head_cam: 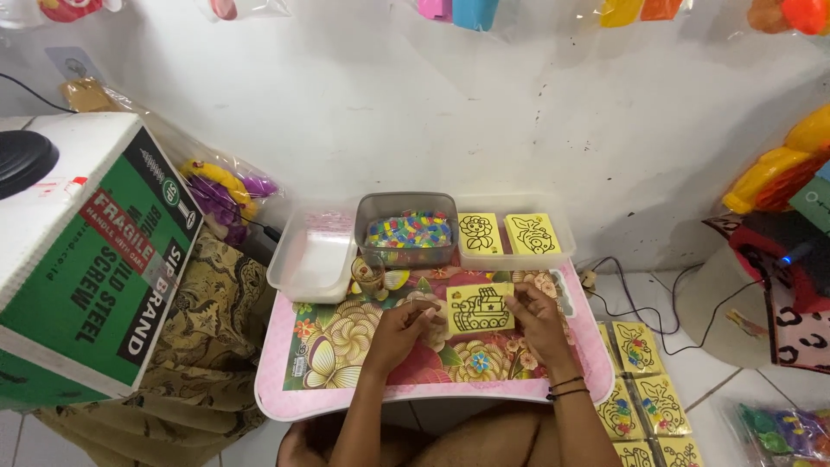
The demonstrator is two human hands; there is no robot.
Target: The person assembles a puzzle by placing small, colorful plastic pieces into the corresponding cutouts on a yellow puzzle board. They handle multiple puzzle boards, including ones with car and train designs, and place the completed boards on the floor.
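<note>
1. The person sat cross-legged at a low pink lap table (278,380), its top printed with large flowers and butterflies.
2. The left hand (405,327) lay over the middle of the table, fingers curled inward, at the left edge of a yellow card (481,310) with a black outline drawing of a boat. The fingertips seemed to pinch the card's edge, though the view was too small to be sure.
3. The right hand (534,318) was closed on the card's right edge, thumb on top; two dark bands sat on that wrist.
4. The card was held just above the tabletop, face up, between both hands (roughly level, slightly tilted).
5. Behind the hands, along the far edge of the table, three containers stood side by side:
   - a clear plastic tray (309,259) at left, contents not discernible;
   - a grey tub (406,202) in the middle, filled with small multicoloured pieces;
   - a clear tray (560,227) at right, holding two more yellow outline cards (505,233).
6. On the floor to the right of the table lay several coloured-in yellow cards (644,385).
7. A green and white cardboard box (82,268) stood to the left of the table.
</note>
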